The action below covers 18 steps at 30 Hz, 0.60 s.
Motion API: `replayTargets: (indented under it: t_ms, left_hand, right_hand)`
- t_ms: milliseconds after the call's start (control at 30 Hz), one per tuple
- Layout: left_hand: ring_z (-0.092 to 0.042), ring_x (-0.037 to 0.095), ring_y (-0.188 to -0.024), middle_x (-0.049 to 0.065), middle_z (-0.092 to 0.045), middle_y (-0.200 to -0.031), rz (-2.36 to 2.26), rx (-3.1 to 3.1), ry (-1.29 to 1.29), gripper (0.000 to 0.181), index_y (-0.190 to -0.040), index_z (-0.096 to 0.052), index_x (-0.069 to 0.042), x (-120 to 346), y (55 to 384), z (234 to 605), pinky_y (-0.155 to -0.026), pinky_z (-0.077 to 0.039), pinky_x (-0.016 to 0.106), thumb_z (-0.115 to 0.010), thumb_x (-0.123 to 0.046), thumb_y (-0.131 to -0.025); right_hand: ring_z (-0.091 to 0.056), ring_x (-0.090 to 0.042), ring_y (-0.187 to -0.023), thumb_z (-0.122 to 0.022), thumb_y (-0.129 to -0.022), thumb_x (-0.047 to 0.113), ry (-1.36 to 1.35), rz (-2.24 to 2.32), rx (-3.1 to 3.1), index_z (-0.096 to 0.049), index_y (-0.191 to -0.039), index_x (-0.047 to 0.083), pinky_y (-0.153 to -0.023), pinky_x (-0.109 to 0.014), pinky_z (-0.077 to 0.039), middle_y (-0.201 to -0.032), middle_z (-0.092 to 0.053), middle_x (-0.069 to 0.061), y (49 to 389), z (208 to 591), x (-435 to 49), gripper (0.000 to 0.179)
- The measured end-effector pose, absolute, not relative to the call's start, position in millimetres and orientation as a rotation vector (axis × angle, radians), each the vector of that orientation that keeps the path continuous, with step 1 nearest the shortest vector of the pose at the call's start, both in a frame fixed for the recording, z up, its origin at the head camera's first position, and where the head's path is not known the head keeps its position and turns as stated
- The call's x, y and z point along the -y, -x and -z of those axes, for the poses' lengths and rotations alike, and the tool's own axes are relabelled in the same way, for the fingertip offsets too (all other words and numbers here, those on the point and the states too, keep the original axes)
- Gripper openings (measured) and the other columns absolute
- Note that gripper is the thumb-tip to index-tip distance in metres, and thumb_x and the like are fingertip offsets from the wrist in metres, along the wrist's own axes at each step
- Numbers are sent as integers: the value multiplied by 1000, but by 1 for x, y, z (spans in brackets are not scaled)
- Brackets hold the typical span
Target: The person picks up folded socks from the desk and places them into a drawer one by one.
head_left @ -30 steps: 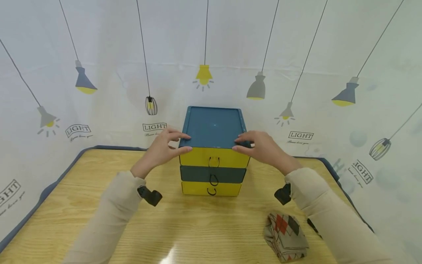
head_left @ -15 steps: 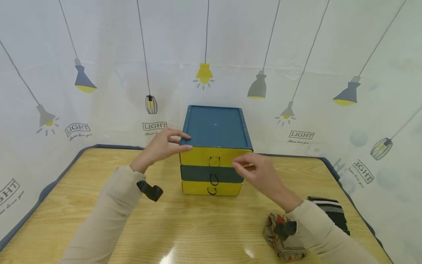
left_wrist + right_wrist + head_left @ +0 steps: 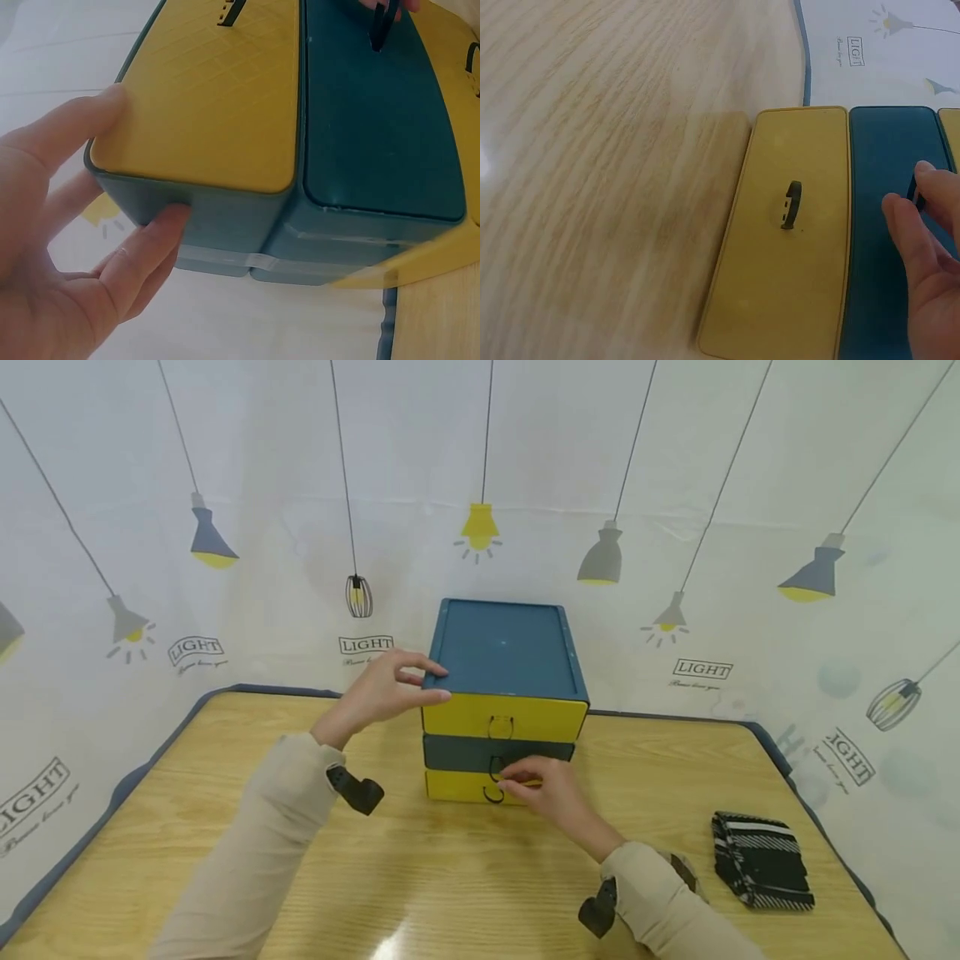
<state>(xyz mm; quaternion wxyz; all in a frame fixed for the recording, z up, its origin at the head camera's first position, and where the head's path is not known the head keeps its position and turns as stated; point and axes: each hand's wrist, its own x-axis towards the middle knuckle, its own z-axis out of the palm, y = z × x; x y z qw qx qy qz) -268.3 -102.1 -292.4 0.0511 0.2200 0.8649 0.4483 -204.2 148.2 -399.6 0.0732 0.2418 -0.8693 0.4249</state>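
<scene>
A three-drawer box [image 3: 502, 647] with a blue top stands on the table; its drawer fronts are yellow, dark teal and yellow from top to bottom. My left hand [image 3: 386, 693] rests on the box's near left corner, thumb against the top yellow front [image 3: 210, 97] and fingers on the top, fairly straight. My right hand [image 3: 551, 793] is at the teal middle drawer [image 3: 892, 150]. There, thumb and fingertip pinch its black loop handle [image 3: 915, 191], which is partly hidden by the fingers. All drawers look closed.
A folded black-and-white patterned cloth [image 3: 761, 860] lies on the right of the wooden table [image 3: 450, 877]. A beige folded cloth [image 3: 682, 868] is mostly hidden under the right sleeve. Behind the box hangs a white backdrop [image 3: 420, 527] printed with lamps.
My right hand has left the box's near right corner and moved down to the middle drawer's handle. The left hand has stayed on its corner. The black-and-white cloth has come fully into view.
</scene>
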Motion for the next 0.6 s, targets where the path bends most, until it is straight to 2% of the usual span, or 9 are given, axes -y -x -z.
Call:
replayTargets:
  t_ms: [233,600]
  left_hand:
    - [-47,31,-110,6,-38,-130,-1378,-2617,-665,37,-107,-63,-18,102,270,293,-83,-45,44,-69,-35,-75]
    - [-46,34,-111,9,-38,-130,-1397,-2604,-673,38,-108,-63,-14,102,267,293,-84,-44,46,-69,-34,-76]
  right_hand:
    - [-61,-11,-73,-65,-80,16,-831,-1252,2599,-70,-85,8,-63,-17,-49,-83,-64,-2,196,403,-151,10]
    - [-59,-4,-72,-63,-82,17,-1061,-1325,2560,-69,-80,9,-58,-15,-49,-82,-62,0,139,399,-151,11]
